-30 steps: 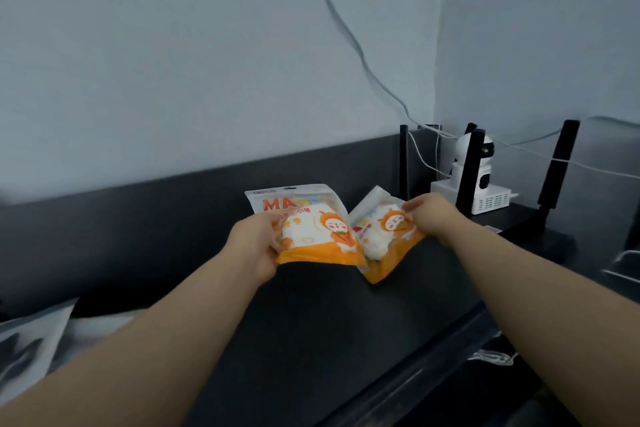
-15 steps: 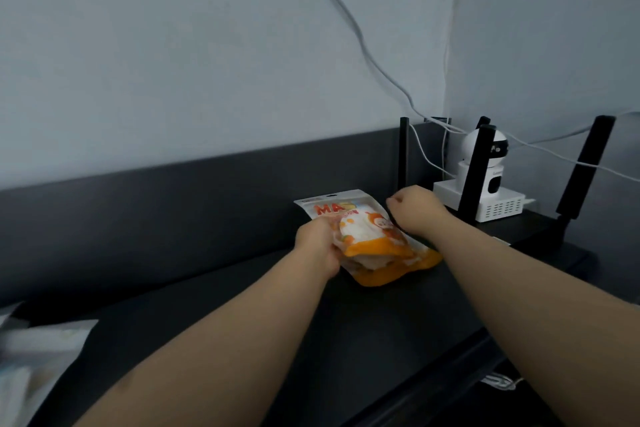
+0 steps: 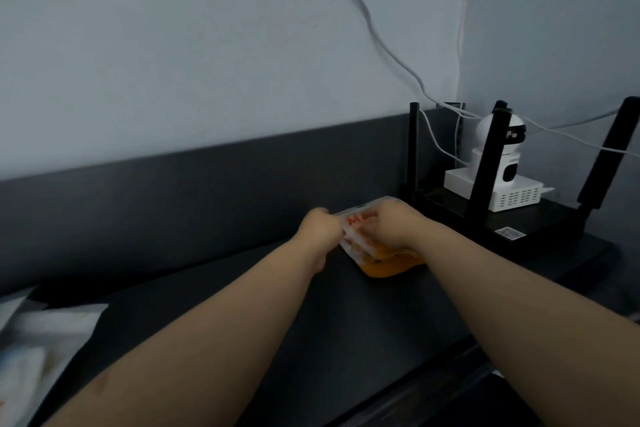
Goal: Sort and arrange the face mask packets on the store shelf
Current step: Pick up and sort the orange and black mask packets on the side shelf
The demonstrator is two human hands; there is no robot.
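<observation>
- The orange mask packets (image 3: pixel 388 265) are lying flat on the dark shelf (image 3: pixel 363 322), toward its right end and near the back panel. Two orange lower edges are showing, so they are probably two packets, one on top of the other.
- The left hand (image 3: pixel 320 230) is gripping the stack at its left edge, with the fingers curled in tight.
- The right hand (image 3: pixel 393 227) is lying over the top of the stack with its knuckles up and fingers bent. Blur is hiding the fingertips, so I cannot tell whether it is pinching the packets or only pressing on them.
- Judging from this, the step in hand is squaring the two packets into one neat pile and setting it in place.
- The next move is likely calling for both hands to ease off without dragging the top packet askew. The film looks slick, so it may slide.
- Just to the right, a black router (image 3: pixel 540 222) is standing with its antennas up. A white camera (image 3: pixel 516 146) is sitting on a white box (image 3: pixel 512 196) behind it, so the pile is needing to stop short of them.
- White cables (image 3: pixel 381 42) are hanging down the wall into that corner.
- Well apart at the far left, pale packets (image 3: pixel 45 340) are lying blurred. These are probably waiting to be sorted next.
</observation>
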